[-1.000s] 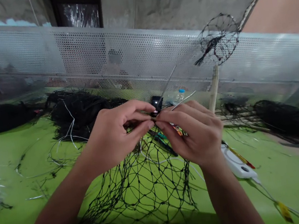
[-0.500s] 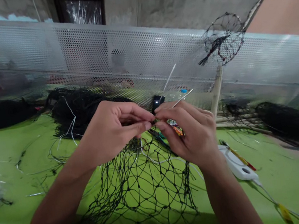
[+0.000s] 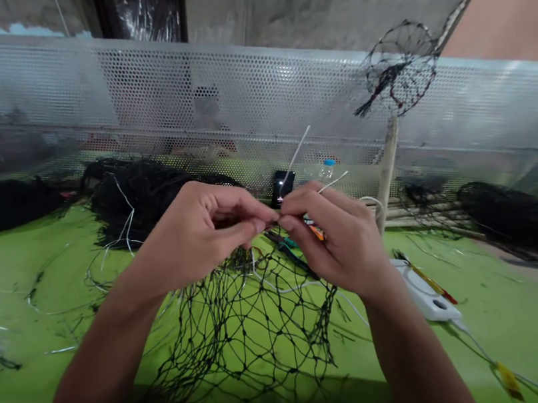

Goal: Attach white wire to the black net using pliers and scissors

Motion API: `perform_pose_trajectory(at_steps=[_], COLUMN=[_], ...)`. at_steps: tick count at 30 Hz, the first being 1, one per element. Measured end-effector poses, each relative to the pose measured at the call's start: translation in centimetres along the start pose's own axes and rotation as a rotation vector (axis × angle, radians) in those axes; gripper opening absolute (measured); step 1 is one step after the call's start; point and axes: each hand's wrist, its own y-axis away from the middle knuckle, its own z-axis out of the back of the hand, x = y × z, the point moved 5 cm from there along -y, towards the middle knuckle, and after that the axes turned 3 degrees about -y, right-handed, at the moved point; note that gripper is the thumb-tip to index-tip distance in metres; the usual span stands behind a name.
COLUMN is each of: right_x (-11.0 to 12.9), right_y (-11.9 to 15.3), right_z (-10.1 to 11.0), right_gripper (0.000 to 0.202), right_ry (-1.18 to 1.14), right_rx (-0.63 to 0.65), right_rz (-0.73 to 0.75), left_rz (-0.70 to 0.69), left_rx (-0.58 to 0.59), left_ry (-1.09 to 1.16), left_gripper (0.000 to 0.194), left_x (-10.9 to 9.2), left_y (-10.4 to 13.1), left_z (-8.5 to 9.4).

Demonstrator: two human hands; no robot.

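My left hand [image 3: 204,238] is closed in a pinch, thumb against fingers, at the top edge of a black knotted net [image 3: 251,332]. Its fingertips meet those of my right hand [image 3: 338,238], which is pinched shut too. Out of the right hand's fingers stick two ends of a thin silvery wire [image 3: 299,147], one pointing up and one to the right. The net hangs below both hands and spreads toward me. What exactly lies between the touching fingertips is mostly hidden.
Behind the hands lie pliers [image 3: 289,252], a phone [image 3: 283,186] and a bottle with a blue cap [image 3: 328,164]. A wooden post [image 3: 388,167] carries a round net piece [image 3: 403,67]. Black net bundles [image 3: 141,193] and a white power strip [image 3: 426,289] rest on the green surface [image 3: 1,268].
Both wire ends have dipped slightly, and my right hand has shifted a little left. The net's right edge has swung left. My fingertips remain together.
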Motion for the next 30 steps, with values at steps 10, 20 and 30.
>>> perform_pose_trajectory(at_steps=[10,20,30], right_x=[0.4,-0.1,-0.4], right_y=[0.2,0.2,0.2], right_z=[-0.5,-0.6,-0.9], right_gripper=[0.011,0.007,0.011], right_ry=[0.188,0.322,0.269], right_rx=[0.044,0.08,0.034], right_rz=[0.229,0.261,0.151], left_rz=[0.187,0.264,0.008], left_rx=[0.253,0.259,0.015], left_ry=[0.237,0.381,-0.047], left_gripper=[0.026,0.021,0.019], left_x=[2.3,3.2,1.8], left_y=[-1.7,-2.0,-1.1], left_z=[-0.6,-1.0,-0.7])
